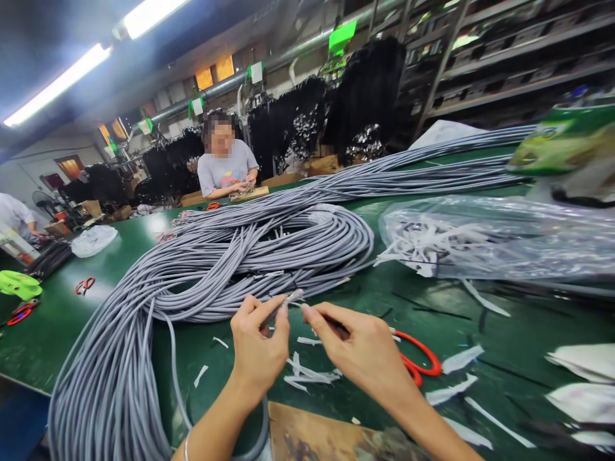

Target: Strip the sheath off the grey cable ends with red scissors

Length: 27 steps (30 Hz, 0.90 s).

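Note:
Between finger and thumb, my left hand (259,346) pinches the end of a grey cable, where pale thin wires (294,296) stick out. My right hand (358,342) is closed in a pinch just to the right of that end. A thin strand seems to run between the fingertips, too small to make out. Red-handled scissors (435,366) show beyond my right hand; whether they lie on the table or in the palm I cannot tell. A large bundle of grey cables (216,282) lies looped in front of both hands.
White strips (307,374) are scattered over the green table (206,403). A clear plastic bag (504,237) of white strips lies at right. A board (312,435) sits at the near edge. Farther left are another red scissors (85,285). A co-worker (228,166) sits across the table.

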Each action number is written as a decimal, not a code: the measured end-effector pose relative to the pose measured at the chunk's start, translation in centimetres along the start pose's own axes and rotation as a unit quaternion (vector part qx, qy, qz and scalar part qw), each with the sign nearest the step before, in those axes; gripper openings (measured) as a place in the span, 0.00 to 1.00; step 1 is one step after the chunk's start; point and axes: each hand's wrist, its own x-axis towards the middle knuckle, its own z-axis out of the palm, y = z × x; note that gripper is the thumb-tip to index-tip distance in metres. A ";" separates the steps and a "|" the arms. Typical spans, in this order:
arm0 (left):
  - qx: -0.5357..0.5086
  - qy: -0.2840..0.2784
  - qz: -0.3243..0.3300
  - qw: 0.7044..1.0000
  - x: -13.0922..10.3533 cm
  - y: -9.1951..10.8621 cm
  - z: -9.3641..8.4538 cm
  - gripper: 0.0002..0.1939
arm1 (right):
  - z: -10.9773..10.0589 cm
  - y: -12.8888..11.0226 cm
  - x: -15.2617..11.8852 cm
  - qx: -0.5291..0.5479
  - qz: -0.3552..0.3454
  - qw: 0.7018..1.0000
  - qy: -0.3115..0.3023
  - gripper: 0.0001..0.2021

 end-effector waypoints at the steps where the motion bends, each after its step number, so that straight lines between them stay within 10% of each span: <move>1: -0.003 -0.003 0.001 1.000 0.0 0.0 0.0 0.12 | 0.0 -0.1 -0.1 0.007 0.000 1.000 0.001 0.23; 12: 0.057 -0.021 0.070 0.996 -0.6 0.0 0.6 0.12 | 0.7 -0.4 -0.4 0.062 0.016 0.998 0.023 0.20; 16: 0.050 -0.037 0.026 0.998 0.3 -1.1 0.6 0.12 | 1.2 -1.7 -2.1 -0.007 -0.125 0.987 0.097 0.14; 20: 0.017 -0.026 -0.102 0.994 1.8 -2.3 0.4 0.10 | 1.4 -2.7 -3.2 0.007 -0.293 0.955 0.045 0.13; 27: -0.069 0.035 -0.037 0.996 0.2 0.1 0.0 0.10 | 0.3 -0.9 -0.8 -0.112 -0.128 0.979 0.114 0.17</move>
